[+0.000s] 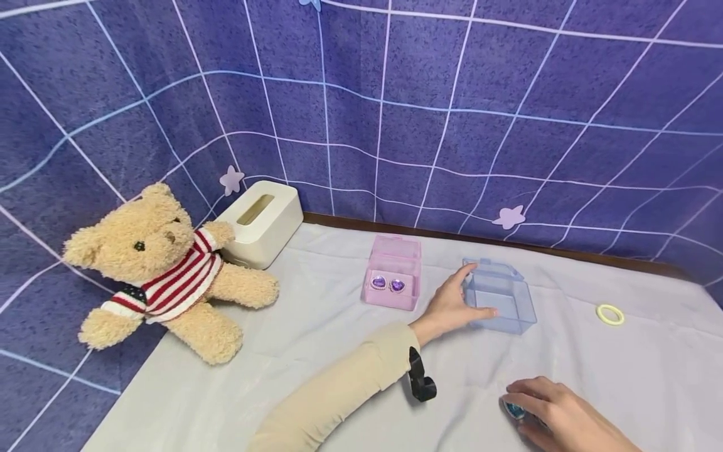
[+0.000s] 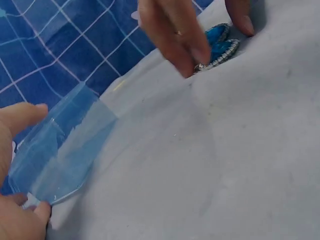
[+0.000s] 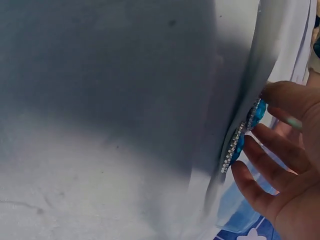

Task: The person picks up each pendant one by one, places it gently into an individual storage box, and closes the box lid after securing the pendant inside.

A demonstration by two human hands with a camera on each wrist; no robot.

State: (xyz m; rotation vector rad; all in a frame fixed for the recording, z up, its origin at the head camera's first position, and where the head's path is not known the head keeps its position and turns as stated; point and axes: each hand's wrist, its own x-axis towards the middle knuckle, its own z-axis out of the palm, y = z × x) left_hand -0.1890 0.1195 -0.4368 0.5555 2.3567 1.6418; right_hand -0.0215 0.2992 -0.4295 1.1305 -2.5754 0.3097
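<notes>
A clear blue plastic box [image 1: 511, 321] stands on the cloth with its lid up. My left hand [image 1: 446, 309] spans its left side and grips it, thumb along the front and a fingertip by the lid hinge. Nearer to me, my right hand [image 1: 567, 414] curls over two blue gems [image 3: 235, 150] with sparkling silver rims. In the right wrist view the gems lie side by side on the cloth, thumb at one end and fingertips along them. The head view shows only part of one gem under the fingers.
Left of the blue box, an open pink box [image 1: 403, 249] holds two purple gems [image 1: 378, 282]. A pale yellow ring [image 1: 610, 315] lies to the right. At the left are a teddy bear [image 1: 138, 245] and a white tissue box [image 1: 277, 220]. Behind hangs a blue gridded curtain [image 1: 350, 113].
</notes>
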